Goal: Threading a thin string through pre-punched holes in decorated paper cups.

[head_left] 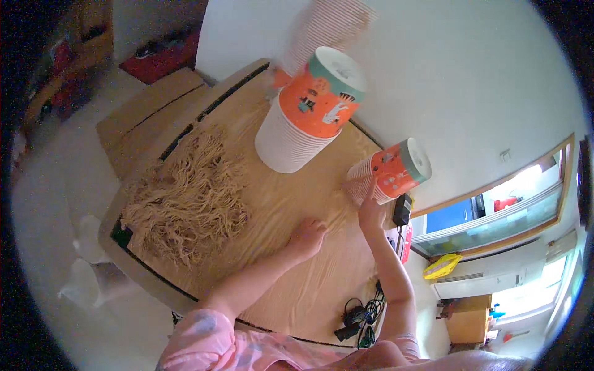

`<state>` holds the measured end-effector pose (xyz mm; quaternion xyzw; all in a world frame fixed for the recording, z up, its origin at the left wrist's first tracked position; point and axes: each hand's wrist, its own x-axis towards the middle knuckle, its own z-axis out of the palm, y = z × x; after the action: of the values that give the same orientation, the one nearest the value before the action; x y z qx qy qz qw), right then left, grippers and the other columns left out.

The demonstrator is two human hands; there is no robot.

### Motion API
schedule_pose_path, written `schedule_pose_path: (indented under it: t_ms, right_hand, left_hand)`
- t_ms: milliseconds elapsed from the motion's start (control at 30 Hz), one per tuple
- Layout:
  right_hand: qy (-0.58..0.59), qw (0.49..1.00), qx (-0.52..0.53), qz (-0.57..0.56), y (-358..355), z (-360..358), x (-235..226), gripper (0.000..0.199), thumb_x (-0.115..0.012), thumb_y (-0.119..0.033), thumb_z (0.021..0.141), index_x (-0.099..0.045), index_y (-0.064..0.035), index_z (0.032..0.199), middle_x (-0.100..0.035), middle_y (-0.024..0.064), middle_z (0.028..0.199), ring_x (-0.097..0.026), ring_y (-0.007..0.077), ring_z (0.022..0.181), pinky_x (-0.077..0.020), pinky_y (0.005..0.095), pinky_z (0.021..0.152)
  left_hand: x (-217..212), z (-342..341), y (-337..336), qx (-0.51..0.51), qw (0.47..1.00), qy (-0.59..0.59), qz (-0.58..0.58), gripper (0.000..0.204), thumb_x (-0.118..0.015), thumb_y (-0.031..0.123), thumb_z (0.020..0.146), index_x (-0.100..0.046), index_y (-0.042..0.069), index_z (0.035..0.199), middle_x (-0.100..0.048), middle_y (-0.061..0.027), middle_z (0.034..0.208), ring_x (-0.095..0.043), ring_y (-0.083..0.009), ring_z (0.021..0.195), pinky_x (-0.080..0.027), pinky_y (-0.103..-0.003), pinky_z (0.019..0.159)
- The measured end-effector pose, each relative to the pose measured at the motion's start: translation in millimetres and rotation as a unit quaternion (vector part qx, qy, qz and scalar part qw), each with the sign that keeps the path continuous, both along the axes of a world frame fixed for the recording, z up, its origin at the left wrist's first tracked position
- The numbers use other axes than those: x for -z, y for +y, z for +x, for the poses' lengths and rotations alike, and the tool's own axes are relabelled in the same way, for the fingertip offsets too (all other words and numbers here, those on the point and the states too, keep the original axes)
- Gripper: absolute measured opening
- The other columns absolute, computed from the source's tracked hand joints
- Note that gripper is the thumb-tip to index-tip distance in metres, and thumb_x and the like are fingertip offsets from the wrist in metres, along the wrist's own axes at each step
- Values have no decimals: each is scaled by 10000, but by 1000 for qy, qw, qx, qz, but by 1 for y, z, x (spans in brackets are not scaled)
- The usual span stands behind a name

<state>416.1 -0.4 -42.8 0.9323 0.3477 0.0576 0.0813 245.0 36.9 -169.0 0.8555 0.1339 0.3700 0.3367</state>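
Note:
A tall stack of white paper cups [288, 145] stands upside down on the wooden table, its uppermost cup printed orange with a green band. To its right is a smaller stack of paper cups [391, 171], tilted, with the same orange print and green end. My right hand [370, 209] grips this smaller stack low on its near side, fingers around the ridged rims. My left hand [307, 238] is curled into a loose fist above the middle of the table, apart from the cups. Behind the tall stack, a third striped stack [328, 28] is blurred.
A heap of tan yarn-like strands [192, 201] covers the left part of the table [291, 297]. A black adapter [402, 210] sits at the right edge, and tangled black cables [365, 315] lie near the front. A white wall [458, 80] rises behind.

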Motion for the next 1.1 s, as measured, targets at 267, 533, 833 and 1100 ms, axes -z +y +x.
schedule_pose_path:
  t_ms: [267, 533, 833, 1100]
  right_hand:
    - [-325, 915, -225, 84, 3, 44, 68, 731, -450, -128, 835, -14, -130, 1422, -623, 200, 713, -604, 375, 620, -469, 486, 551]
    - [-51, 987, -15, 149, 2, 29, 33, 739, -451, -157, 826, -15, -208, 1421, -609, 224, 705, -587, 396, 600, -448, 519, 554]
    - [-2, 991, -44, 124, 13, -17, 9, 706, -483, -162, 799, -142, -249, 1411, -611, 196, 693, -598, 393, 643, -458, 523, 580]
    - [-58, 989, -132, -45, -1, 19, 56, 557, -432, -389, 904, -207, -263, 1398, -464, 144, 1286, -515, 362, 1071, -434, 467, 847]
  left_hand:
    - [1, 10, 3, 12, 999, -20, -35, 120, -572, 108, 719, -617, 32, 800, -582, -135, 929, -516, -294, 973, -422, -408, 843]
    - [8, 5, 6, 24, 998, -14, -48, 121, -582, 111, 728, -611, 27, 809, -580, -130, 930, -510, -300, 982, -395, -414, 895]
    - [5, 0, 4, 9, 999, 11, -44, 123, -581, 127, 728, -618, 30, 795, -586, -130, 904, -511, -296, 979, -389, -418, 899]
    - [6, 7, 8, 27, 999, 16, -30, 105, -587, 114, 701, -624, 42, 767, -591, -118, 899, -528, -283, 935, -423, -392, 844]
